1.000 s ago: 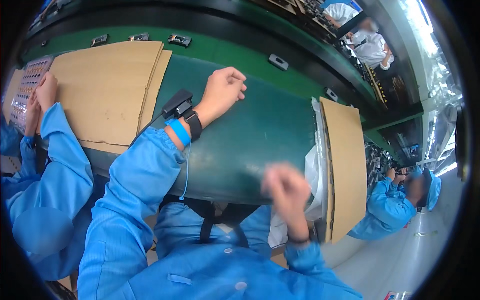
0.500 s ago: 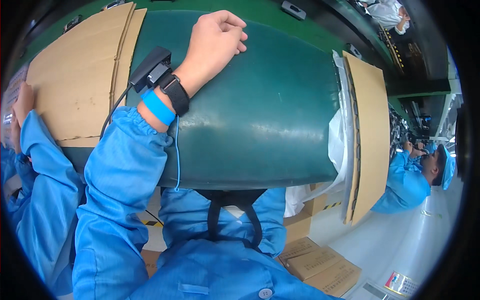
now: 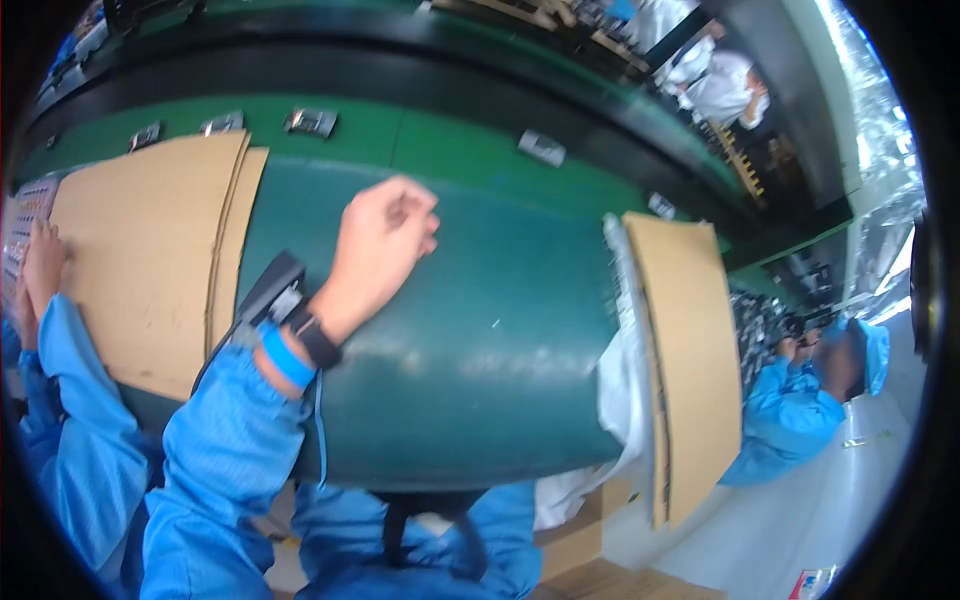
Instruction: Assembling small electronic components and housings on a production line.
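My left hand (image 3: 385,245) hovers over the dark green mat (image 3: 460,400) on the bench, its fingers curled in and slightly blurred. Nothing shows between them. Around that wrist sit a black strap (image 3: 318,340) and a light blue band (image 3: 286,358), with a thin blue cord hanging from the band. A black box-shaped device (image 3: 272,287) is fixed beside the strap. My right hand is out of the picture.
Flat cardboard sheets (image 3: 150,265) lie on the left, near a co-worker's hand (image 3: 45,262) at a tray of small parts. Upright cardboard (image 3: 690,370) with white wrapping (image 3: 622,385) borders the right. Small dark devices (image 3: 541,148) line the green strip beyond. Another co-worker (image 3: 790,410) sits farther right.
The view has tilted up, so the bench appears lower and more of the far green strip shows. My left hand stays over the mat with its fingers still curled.
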A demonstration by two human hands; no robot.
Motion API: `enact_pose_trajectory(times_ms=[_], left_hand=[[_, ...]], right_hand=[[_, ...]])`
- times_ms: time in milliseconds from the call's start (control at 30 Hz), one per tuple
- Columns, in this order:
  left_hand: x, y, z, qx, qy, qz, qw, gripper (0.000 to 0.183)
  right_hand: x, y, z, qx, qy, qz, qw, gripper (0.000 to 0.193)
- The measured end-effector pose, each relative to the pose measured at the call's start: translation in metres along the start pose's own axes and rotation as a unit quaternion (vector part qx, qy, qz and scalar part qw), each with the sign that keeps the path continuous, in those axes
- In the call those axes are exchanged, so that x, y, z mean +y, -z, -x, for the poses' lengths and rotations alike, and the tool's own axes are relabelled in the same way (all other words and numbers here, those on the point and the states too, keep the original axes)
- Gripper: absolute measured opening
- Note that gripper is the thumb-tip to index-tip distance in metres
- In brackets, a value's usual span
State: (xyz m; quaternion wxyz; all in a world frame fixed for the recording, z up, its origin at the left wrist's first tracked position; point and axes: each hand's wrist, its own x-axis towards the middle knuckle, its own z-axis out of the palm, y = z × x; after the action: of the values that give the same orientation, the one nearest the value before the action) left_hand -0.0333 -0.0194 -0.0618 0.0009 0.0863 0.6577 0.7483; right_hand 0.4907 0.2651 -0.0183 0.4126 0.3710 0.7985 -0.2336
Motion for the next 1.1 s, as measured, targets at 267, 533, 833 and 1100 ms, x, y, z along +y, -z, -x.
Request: enact_pose_trajectory(times_ms=[267,533,833,1100], left_hand=[[0.017,0.002,0.004,-0.014,0.015,-0.032,0.999,0.012],[0.016,0.002,-0.002,-0.009,0.012,-0.023,1.0,0.014],[0.015,0.004,-0.002,-0.006,0.025,-0.034,0.999,0.012],[0.016,0.005,0.002,-0.005,0.025,-0.041,0.999,0.012]], right_hand=[[-0.009,0.012,-0.017,0.013,-0.013,-0.044,0.999,0.024],[-0.011,0.016,-0.033,0.017,-0.016,-0.077,0.997,0.024],[-0.011,0.016,-0.037,0.02,-0.026,-0.103,0.994,0.025],[0.002,0.001,-0.033,0.023,-0.017,-0.14,0.99,0.026]])
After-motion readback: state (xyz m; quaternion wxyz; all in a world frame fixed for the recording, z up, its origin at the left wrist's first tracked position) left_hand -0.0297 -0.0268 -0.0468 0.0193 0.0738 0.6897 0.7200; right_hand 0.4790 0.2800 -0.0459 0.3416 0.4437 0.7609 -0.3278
